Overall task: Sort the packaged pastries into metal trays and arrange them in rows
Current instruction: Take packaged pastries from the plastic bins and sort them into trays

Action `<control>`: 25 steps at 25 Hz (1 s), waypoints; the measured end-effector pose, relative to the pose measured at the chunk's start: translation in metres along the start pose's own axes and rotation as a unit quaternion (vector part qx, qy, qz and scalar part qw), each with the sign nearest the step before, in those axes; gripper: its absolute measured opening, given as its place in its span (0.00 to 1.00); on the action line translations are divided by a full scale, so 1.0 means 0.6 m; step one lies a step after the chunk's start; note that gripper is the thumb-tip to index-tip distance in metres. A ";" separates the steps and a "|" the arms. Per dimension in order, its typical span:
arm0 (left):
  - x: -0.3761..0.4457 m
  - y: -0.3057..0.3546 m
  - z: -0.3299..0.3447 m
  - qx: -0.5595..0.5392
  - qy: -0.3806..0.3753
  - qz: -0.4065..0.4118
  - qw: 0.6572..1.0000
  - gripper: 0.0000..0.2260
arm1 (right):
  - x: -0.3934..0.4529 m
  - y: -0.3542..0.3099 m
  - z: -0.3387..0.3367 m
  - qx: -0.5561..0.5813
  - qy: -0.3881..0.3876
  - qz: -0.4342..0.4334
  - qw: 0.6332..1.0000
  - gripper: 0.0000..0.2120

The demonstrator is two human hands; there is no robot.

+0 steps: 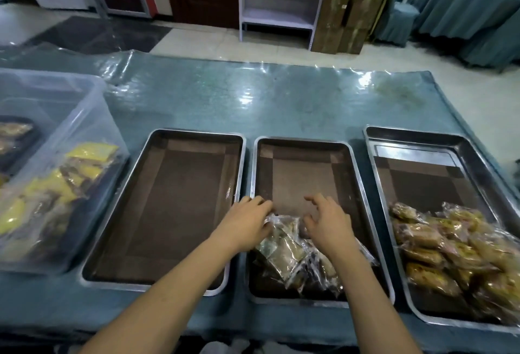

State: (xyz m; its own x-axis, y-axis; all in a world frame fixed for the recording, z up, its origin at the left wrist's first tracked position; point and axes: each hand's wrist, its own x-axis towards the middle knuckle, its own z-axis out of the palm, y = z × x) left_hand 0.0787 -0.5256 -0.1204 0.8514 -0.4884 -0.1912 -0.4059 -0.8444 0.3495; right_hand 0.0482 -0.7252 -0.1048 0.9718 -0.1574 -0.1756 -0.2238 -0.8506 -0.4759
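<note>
While the right hand [327,224] hovers with fingers spread and slightly hooked, holding nothing, the left hand [247,222] rests curled on the heap of packaged pastries [298,258] at the middle tray's [301,143] near end. Best spread packets flat, 1 at a time, filling rows from the bare far end.

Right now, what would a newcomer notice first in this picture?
Two hands, the left hand and the right hand, meet over a heap of wrapped pastries in the middle tray. The left tray holds no packets, and the clear bin at far left holds yellow packets.
</note>
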 end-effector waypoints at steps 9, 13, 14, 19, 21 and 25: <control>-0.157 -0.116 -0.121 -0.006 0.151 -0.112 0.982 0.13 | 0.015 -0.235 0.051 0.085 -0.031 -0.202 0.975 0.16; -0.240 -0.174 -0.166 -0.007 0.213 -0.158 0.964 0.13 | 0.000 -0.347 0.080 0.127 -0.053 -0.275 0.952 0.15; -0.261 -0.188 -0.177 -0.011 0.223 -0.171 0.960 0.13 | -0.006 -0.375 0.087 0.137 -0.057 -0.292 0.945 0.14; -0.354 -0.250 -0.226 -0.029 0.274 -0.217 0.936 0.15 | -0.038 -0.502 0.127 0.175 -0.069 -0.348 0.918 0.14; -0.383 -0.274 -0.243 -0.027 0.278 -0.228 0.933 0.14 | -0.049 -0.543 0.140 0.187 -0.077 -0.363 0.910 0.14; -0.438 -0.328 -0.271 -0.024 0.289 -0.233 0.928 0.13 | -0.061 -0.619 0.168 0.189 -0.070 -0.387 0.900 0.15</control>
State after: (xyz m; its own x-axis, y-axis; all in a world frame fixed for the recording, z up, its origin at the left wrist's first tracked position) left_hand -0.0111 -0.1954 0.0105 0.9723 0.1386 0.1881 0.0543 -0.9171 0.3949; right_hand 0.0881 -0.3531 -0.0087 0.8338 0.4970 0.2401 0.4816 -0.4425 -0.7565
